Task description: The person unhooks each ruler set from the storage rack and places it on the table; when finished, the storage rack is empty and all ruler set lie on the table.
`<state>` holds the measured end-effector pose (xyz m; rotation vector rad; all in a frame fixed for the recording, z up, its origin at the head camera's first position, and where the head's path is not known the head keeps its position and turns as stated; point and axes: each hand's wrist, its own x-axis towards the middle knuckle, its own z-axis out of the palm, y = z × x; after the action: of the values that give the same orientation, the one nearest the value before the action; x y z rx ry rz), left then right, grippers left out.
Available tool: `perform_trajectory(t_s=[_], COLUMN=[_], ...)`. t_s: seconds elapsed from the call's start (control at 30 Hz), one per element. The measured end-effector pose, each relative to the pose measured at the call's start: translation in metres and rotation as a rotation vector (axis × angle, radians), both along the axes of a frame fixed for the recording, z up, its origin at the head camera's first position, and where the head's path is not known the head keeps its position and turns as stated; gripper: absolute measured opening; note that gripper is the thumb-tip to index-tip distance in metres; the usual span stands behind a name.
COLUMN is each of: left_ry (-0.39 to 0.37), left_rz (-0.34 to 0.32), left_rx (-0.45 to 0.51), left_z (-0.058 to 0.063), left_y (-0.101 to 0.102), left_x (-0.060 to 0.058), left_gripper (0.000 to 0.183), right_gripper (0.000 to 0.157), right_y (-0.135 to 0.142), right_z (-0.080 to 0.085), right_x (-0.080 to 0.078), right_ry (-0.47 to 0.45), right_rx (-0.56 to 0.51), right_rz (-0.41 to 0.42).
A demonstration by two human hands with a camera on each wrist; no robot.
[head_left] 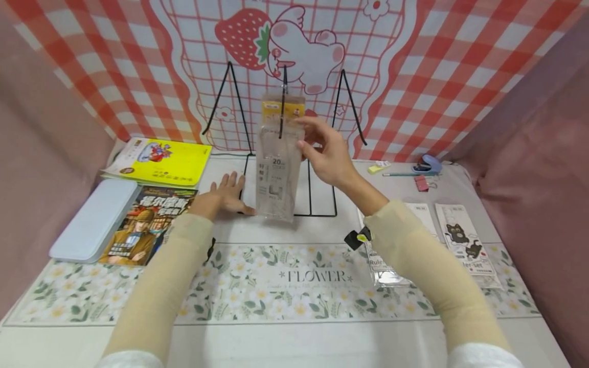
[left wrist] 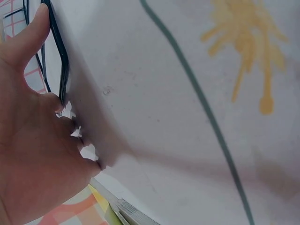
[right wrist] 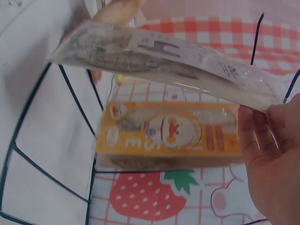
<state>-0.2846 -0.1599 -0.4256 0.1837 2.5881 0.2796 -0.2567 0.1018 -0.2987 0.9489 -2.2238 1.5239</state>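
A rack (head_left: 310, 194) is standing on a table (head_left: 257, 232), a cloth (head_left: 460, 76) hanging behind it. At its middle, a ruler packet (head_left: 278, 176) is partly hiding a box (right wrist: 168, 133) behind it. To the left, a case (head_left: 94, 220) is lying beside a magazine (head_left: 144, 225), books (head_left: 184, 163) behind. To the right, more packets (head_left: 467, 237) are lying before a clip (head_left: 421, 183).

Clear Packet Screens Yellow One

The clear packet (head_left: 277, 176) beside the right fingers (head_left: 317, 124) hides most of the yellow packet (head_left: 271, 110) behind it; the clear packet's smallest print is too fine to read. Below and right of those fingers, the right sleeve (head_left: 416, 250) covers part of a ruler packet (head_left: 383, 263). Below and left of the left fingers (head_left: 232, 181), the left sleeve (head_left: 172, 276) overlaps a magazine (head_left: 138, 227). The wrist views' edges cut off the left hand (left wrist: 44, 140) and the right hand (right wrist: 274, 161).
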Motion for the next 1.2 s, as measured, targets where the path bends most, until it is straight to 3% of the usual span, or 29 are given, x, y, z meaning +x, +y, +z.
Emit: perform_trajectory(t_s=[0.13,0.33,0.67,1.03,1.2], left_ry=[-0.002,-0.005,0.005,-0.015,-0.027], left_rz=[0.003,-0.008,-0.012,0.008,-0.008], left_rx=[0.018,0.014,0.004,-0.006,-0.003], left_z=[0.001,0.002,0.001,0.001,0.003], left_y=[-0.002,-0.002,-0.002,0.0,0.0], left_x=[0.001,0.001,0.0,-0.003,-0.002], left_gripper=[0.11,0.108,0.113,0.115,0.115], right_gripper=[0.035,0.035,0.037,0.04,0.04], right_y=[0.0,0.002,0.015,0.087,0.117], right_z=[0.002,0.004,0.001,-0.048,-0.074], right_x=[0.016,0.034,0.052,0.046,0.045], right_ry=[-0.009,0.004,-0.117,-0.526,-0.616], right_rx=[-0.008,-0.001,0.059,0.14,0.233], right_rz=[0.071,0.112,0.156,0.107,0.05])
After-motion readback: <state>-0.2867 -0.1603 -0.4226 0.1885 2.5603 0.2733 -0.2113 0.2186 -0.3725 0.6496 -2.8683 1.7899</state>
